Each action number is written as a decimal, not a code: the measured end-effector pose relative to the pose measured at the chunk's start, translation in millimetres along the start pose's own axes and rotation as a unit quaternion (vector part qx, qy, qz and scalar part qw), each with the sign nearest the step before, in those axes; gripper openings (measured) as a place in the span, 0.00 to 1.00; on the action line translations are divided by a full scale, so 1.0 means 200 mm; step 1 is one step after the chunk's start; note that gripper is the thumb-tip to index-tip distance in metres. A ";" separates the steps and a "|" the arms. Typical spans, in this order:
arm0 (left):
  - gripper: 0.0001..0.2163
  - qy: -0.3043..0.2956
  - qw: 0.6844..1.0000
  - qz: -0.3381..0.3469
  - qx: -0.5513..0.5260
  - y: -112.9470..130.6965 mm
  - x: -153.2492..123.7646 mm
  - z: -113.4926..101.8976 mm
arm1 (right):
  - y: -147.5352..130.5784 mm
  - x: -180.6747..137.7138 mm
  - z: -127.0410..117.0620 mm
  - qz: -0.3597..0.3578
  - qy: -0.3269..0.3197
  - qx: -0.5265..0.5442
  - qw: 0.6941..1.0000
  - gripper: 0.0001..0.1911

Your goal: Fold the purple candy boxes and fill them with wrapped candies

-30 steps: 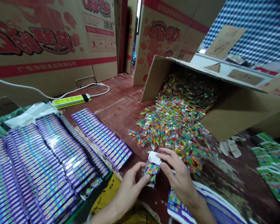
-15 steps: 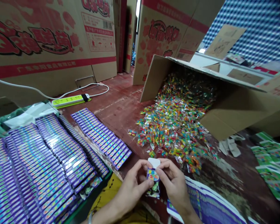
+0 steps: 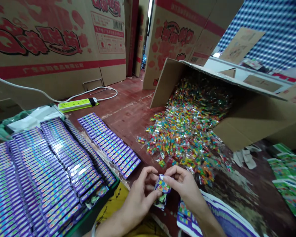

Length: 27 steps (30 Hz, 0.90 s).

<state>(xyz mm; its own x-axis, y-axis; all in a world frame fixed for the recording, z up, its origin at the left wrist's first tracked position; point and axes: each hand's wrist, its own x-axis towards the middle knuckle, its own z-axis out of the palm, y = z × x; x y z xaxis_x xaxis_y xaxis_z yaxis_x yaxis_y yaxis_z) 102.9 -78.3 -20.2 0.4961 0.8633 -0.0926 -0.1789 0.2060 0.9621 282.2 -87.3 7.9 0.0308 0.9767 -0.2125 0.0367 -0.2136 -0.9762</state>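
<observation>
My left hand and my right hand both pinch a small purple candy box with a colourful front, held upright just in front of me. Its top is closed under my fingertips. A heap of small wrapped candies spills from a tipped cardboard carton onto the red-brown surface just beyond my hands. Rows of finished purple boxes lie packed side by side at my left. A stack of flat purple box blanks lies under my right wrist.
Large printed cartons stand along the back. A green power strip with a white cable lies behind the purple rows. Green flat box blanks sit at the right edge, and scraps of paper lie by the carton.
The box's white top flap, which stood open a second ago, is now folded down under my fingertips. Both hands stayed together in front of me and shifted only slightly.
</observation>
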 end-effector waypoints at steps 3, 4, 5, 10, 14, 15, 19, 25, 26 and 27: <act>0.20 -0.007 0.999 0.005 0.040 0.00 -0.01 -0.01 | -0.02 0.02 -0.01 0.012 -0.007 0.006 1.000 0.13; 0.21 -0.007 0.999 0.005 0.049 -0.01 -0.01 -0.01 | -0.03 0.03 -0.01 0.015 -0.011 0.008 1.000 0.13; 0.22 -0.007 0.998 0.005 0.057 -0.01 -0.01 -0.01 | -0.03 0.03 0.00 0.015 -0.012 0.008 1.000 0.14; 0.23 -0.012 0.996 0.025 0.082 -0.01 -0.01 -0.02 | -0.03 0.01 0.03 -0.067 0.032 -0.075 0.994 0.14; 0.15 -0.012 1.000 0.009 0.014 0.03 0.00 -0.03 | -0.04 -0.06 0.03 -0.138 0.008 -0.150 0.979 0.10; 0.14 -0.008 1.000 0.005 -0.019 0.03 0.01 -0.03 | -0.04 -0.08 0.02 -0.139 -0.019 -0.158 0.977 0.08; 0.17 0.003 0.991 0.008 -0.130 0.02 0.04 -0.05 | -0.02 -0.13 -0.01 -0.182 -0.083 -0.263 0.944 0.49; 0.19 0.024 1.000 0.008 -0.012 0.12 0.04 -0.15 | 0.01 -0.10 0.09 -0.258 0.021 -0.369 0.893 0.42; 0.20 0.058 0.997 0.014 0.045 0.17 0.03 -0.19 | 0.02 -0.09 0.13 -0.257 0.037 -0.387 0.885 0.42; 0.21 0.101 0.990 0.026 0.091 0.21 0.02 -0.24 | 0.04 -0.08 0.16 -0.253 0.048 -0.408 0.876 0.43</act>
<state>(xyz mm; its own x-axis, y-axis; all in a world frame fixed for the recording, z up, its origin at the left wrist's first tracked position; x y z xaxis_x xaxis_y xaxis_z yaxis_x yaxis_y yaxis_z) 56.2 -43.3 8.1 0.3061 0.9491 -0.0740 -0.0351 0.0890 0.9954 249.2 -102.7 2.8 -0.1142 0.9527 0.2818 0.7705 0.2640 -0.5802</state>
